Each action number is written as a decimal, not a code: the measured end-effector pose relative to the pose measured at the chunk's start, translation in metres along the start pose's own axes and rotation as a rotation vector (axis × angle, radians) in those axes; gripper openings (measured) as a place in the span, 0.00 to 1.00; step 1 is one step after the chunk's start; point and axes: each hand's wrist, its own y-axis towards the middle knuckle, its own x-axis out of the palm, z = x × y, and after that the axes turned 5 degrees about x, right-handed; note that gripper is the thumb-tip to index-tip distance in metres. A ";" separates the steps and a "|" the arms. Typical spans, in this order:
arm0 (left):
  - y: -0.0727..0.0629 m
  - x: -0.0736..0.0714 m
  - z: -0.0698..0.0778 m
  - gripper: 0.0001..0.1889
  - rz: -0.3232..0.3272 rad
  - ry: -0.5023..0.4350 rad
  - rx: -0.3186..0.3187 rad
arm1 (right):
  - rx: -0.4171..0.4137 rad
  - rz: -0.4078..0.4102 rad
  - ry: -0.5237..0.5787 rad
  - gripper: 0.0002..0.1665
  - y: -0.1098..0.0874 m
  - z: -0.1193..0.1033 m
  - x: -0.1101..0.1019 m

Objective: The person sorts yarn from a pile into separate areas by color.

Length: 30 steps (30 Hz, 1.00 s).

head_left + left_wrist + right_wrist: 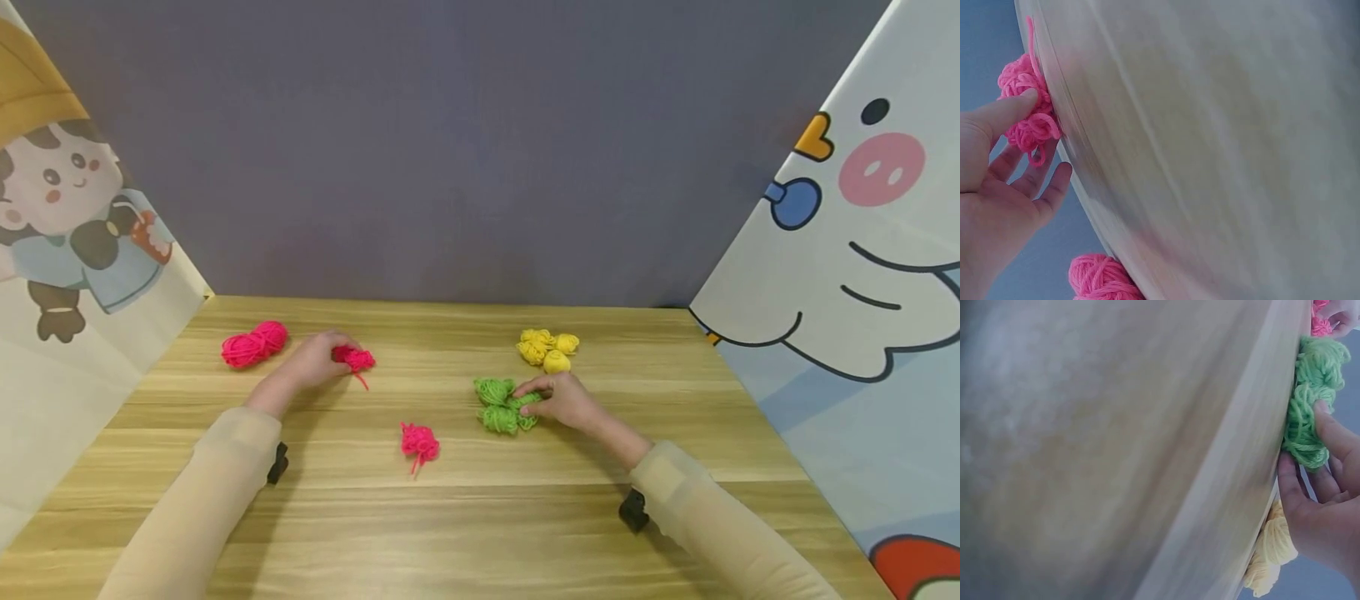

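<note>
My left hand (318, 360) pinches a small pink yarn bundle (356, 358) at the table's left side; a loose tail of yarn hangs from it. In the left wrist view the thumb presses the front of the bundle (1022, 87) and the fingers lie behind it. To the right, my right hand (564, 402) grips the near-right part of a clump of green yarn bundles (497, 392). Thumb and fingertips sit on either side of the green yarn (1305, 425) in the right wrist view. The fingertips are partly hidden behind the yarn.
A larger pink skein (255, 344) lies left of the left hand. Another pink bundle (420, 443) with a loose tail lies front and centre. Several yellow yarn balls (534, 346) are grouped just behind the right hand. A grey panel (450, 167) stands along the wooden table's (480, 533) back edge.
</note>
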 end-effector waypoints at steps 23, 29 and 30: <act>-0.001 -0.013 0.029 0.14 0.027 0.059 -0.009 | 0.006 -0.011 0.020 0.15 0.001 0.001 -0.001; -0.011 -0.018 0.041 0.14 0.059 0.087 0.034 | 0.003 -0.010 0.026 0.15 0.000 0.000 -0.001; -0.013 -0.018 0.043 0.14 0.068 0.093 0.045 | 0.000 -0.010 0.026 0.15 0.000 0.000 -0.001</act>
